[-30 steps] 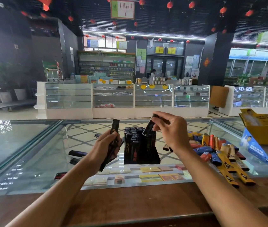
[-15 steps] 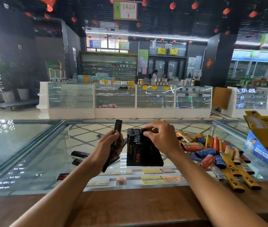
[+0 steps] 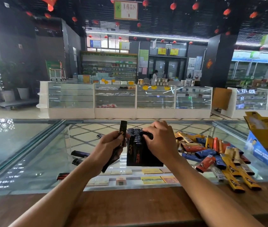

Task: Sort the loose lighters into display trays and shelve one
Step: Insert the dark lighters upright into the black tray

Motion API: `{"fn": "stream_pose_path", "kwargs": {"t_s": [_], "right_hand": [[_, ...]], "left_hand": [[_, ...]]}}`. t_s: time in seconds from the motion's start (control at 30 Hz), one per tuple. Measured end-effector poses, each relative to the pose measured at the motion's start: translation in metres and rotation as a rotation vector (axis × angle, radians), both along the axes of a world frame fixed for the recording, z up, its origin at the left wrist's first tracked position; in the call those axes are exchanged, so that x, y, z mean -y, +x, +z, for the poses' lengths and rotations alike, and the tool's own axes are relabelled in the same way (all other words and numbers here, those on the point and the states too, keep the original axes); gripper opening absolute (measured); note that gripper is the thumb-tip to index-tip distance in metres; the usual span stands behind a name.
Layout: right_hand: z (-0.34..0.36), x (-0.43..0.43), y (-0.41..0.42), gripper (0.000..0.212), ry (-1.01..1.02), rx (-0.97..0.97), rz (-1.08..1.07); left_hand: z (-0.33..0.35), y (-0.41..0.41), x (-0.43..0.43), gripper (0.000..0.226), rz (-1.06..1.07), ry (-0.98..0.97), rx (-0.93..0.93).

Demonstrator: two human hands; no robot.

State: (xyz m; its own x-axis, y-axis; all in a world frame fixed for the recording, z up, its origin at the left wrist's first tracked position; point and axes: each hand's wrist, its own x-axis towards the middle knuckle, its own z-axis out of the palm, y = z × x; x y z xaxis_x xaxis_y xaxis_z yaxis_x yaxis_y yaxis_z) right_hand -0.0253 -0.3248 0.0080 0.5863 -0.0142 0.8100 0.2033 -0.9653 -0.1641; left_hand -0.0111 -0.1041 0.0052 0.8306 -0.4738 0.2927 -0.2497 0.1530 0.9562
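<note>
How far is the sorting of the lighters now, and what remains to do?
Done: the black tray looks nearly full. In hand: the left hand grips black lighters; the right hand rests on the tray's top, and I cannot tell whether it pinches one. Left: several dark lighters lie loose on the glass counter, the coloured pile is unsorted, and no tray is shelved yet.

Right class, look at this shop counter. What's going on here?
A person is filling a black display tray on a glass counter. The left hand grips one black lighter beside it. The right hand rests, fingers curled, on the slotted lighters. Loose coloured lighters lie heaped to the right.
</note>
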Motion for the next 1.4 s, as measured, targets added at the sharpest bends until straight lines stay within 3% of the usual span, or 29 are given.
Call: {"fn": "stream_pose_path", "kwargs": {"t_s": [0.2,0.37,0.53,0.6,0.7,0.8,0.9,1.0,1.07,1.17,1.4], "right_hand": [[0.001,-0.001,0.000,0.017,0.033,0.022,0.010],[-0.002,-0.005,-0.005,0.018,-0.097,0.007,-0.037],[-0.003,-0.005,-0.009,0.037,-0.196,0.046,-0.097],[-0.004,-0.007,-0.010,0.028,-0.087,0.062,-0.053],[0.001,-0.007,-0.013,0.028,0.153,0.053,0.194],[0.008,-0.007,-0.024,0.035,0.378,-0.108,0.421],[0.012,-0.009,-0.030,0.038,0.479,-0.267,0.524],[0.017,-0.010,-0.031,0.027,0.589,-0.225,0.605],[0.021,-0.008,-0.034,0.023,0.716,-0.185,0.672],[0.024,-0.005,-0.038,0.019,0.759,-0.158,0.655],[0.032,-0.011,-0.035,0.016,0.713,-0.162,0.664]], "left_hand": [[-0.001,0.000,0.000,0.023,0.025,0.029,0.047],[0.000,0.000,-0.001,0.021,0.024,0.015,0.053],[-0.001,-0.002,0.000,0.012,0.071,0.076,0.122],[-0.001,-0.001,0.000,0.008,0.089,0.079,0.122],[0.000,-0.001,0.001,0.008,0.108,0.085,0.140],[0.001,-0.002,0.001,0.009,0.103,0.100,0.184],[0.000,-0.003,0.002,0.010,0.049,0.124,0.233],[0.001,-0.004,0.002,0.008,0.052,0.126,0.235],[0.001,-0.002,0.000,0.018,0.050,0.041,0.159],[0.002,0.004,-0.004,0.030,0.050,-0.098,0.035],[0.000,0.007,-0.006,0.025,0.151,-0.089,0.013]]}}
